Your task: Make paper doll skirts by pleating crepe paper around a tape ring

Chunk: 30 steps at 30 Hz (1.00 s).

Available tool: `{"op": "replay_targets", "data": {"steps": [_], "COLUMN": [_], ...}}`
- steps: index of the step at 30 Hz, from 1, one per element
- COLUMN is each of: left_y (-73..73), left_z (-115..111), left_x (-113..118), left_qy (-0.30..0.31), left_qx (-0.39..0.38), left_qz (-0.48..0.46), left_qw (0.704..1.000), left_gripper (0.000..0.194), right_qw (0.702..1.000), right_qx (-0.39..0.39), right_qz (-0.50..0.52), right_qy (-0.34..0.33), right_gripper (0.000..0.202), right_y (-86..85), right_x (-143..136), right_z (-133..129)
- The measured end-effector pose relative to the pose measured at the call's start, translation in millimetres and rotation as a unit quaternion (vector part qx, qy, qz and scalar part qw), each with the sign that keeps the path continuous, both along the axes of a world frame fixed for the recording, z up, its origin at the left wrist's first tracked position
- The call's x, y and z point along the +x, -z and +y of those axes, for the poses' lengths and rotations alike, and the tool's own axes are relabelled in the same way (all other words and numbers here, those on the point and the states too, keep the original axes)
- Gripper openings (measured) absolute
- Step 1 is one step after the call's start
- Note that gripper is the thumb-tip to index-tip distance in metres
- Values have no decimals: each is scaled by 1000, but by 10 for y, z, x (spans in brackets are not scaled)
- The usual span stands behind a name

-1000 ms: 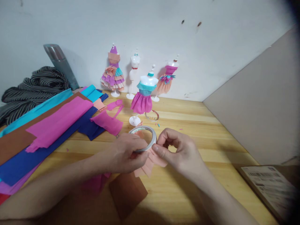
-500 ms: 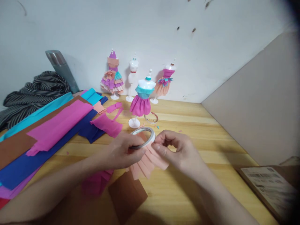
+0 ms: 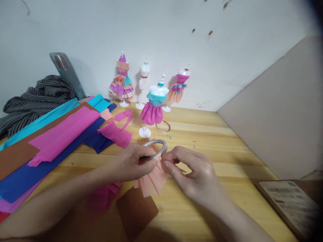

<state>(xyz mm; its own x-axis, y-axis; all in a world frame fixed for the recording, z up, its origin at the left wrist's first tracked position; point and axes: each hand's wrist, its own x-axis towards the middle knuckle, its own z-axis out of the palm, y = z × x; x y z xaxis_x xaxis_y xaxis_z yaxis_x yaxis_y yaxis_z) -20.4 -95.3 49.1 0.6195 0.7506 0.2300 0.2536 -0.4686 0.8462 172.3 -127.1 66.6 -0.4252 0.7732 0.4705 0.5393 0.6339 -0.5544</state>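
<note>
My left hand (image 3: 137, 161) is closed on a roll of tape (image 3: 163, 148), thumb along its lower edge. Below the roll hangs a pleated strip of peach crepe paper (image 3: 152, 181), its top hidden by my fingers and the roll. At the roll's right edge, the thumb and forefinger of my right hand (image 3: 193, 171) are pinched together, close to the paper's upper corner. Whether they grip the tape's end or the paper, I cannot tell. Behind the roll stands a small white dress form (image 3: 158, 90) in a turquoise top and magenta skirt.
Three more dress forms, including a ruffled one (image 3: 122, 77), line the wall. Coloured crepe paper (image 3: 65, 131) and a striped cloth (image 3: 42, 92) lie left. A brown piece (image 3: 137, 210) is in front; a second ring (image 3: 166, 127) lies behind. A labelled package (image 3: 285, 195) is at right.
My right hand has shifted slightly down and turned, its fingertips still by the tape roll. The pleated peach paper has swung a little left and its right part is now behind my right hand.
</note>
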Motion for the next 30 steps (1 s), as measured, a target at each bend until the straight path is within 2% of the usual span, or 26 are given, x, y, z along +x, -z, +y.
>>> {"op": "replay_targets", "data": {"steps": [3, 8, 13, 15, 18, 21, 24, 27, 30], "left_y": [-12, -49, -58, -67, -64, -20, 35, 54, 40], "left_z": [7, 25, 14, 15, 39, 82, 116, 120, 102], "left_x": [3, 0, 0, -7, -31, -64, -90, -100, -97], "left_qy": [0, 32, 23, 25, 24, 0, -24, -32, -38], "left_qx": [-1, -27, -52, -71, -112, -143, -137, -123, -110], "left_qz": [-5, -45, -48, -46, -63, -100, -117, -117, -110], "left_qw": [1000, 998, 997, 996, 991, 985, 983, 985, 987], "left_gripper": [31, 31, 32, 31, 29, 31, 34, 35, 35], "right_qw": [1000, 1000, 1000, 998, 984, 958, 934, 925, 938], "right_qx": [-10, -14, -25, -61, -159, -249, -317, -341, -319], "right_qz": [-11, 19, 16, 24, 74, 142, 162, 166, 133], "right_qy": [-12, -6, -2, 13, 23, 10, -10, -4, 2], "right_gripper": [16, 11, 10, 11, 11, 26, 37, 35, 26], "right_y": [-19, -85, -59, -46, -51, -71, -70, -41, -28], "right_x": [6, 62, 62, 63, 92, 132, 145, 139, 145], "right_z": [16, 23, 38, 60, 118, 190, 244, 258, 234]}}
